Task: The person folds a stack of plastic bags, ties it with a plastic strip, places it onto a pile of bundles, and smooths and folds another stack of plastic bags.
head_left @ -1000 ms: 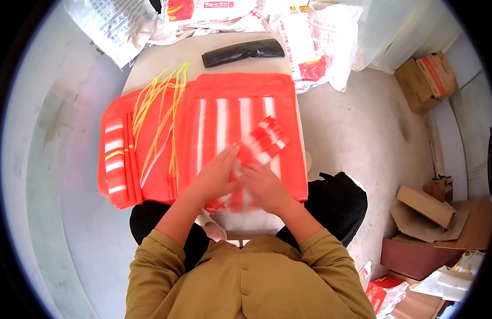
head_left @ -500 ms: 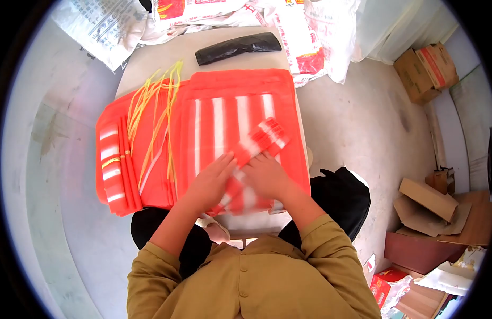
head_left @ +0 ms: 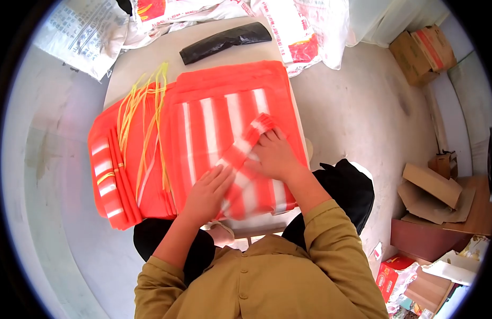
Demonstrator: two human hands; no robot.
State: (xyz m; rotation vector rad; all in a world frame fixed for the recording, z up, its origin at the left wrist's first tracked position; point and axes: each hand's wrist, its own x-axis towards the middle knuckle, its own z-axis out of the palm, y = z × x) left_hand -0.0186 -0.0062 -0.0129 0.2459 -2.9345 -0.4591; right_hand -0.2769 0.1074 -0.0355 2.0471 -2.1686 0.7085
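Observation:
A folded strip of a red-and-white striped plastic bag (head_left: 237, 154) lies slantwise across a flat stack of the same striped bags (head_left: 207, 127). My left hand (head_left: 207, 195) rests on the strip's lower left part, its fingers stretched out and lying flat. Near the upper right end of the strip, my right hand (head_left: 275, 155) has its fingers bent over the edge, pressed against the film. The bag's lower part fans out between my wrists and is blurred. Left of the stack is a bundle of folded striped bags (head_left: 108, 183) tied with a yellow band.
Loose yellow ties (head_left: 145, 106) lie over more red bags at the left. A black plastic roll (head_left: 224, 42) is at the table's (head_left: 161, 49) far side, before white printed sacks (head_left: 288, 26). Cardboard boxes (head_left: 421, 53) and an opened carton (head_left: 434, 194) stand on the floor at right.
My right hand has moved up along the strip towards its upper end. The left hand has shifted slightly left and down, and the whole view has tilted a little.

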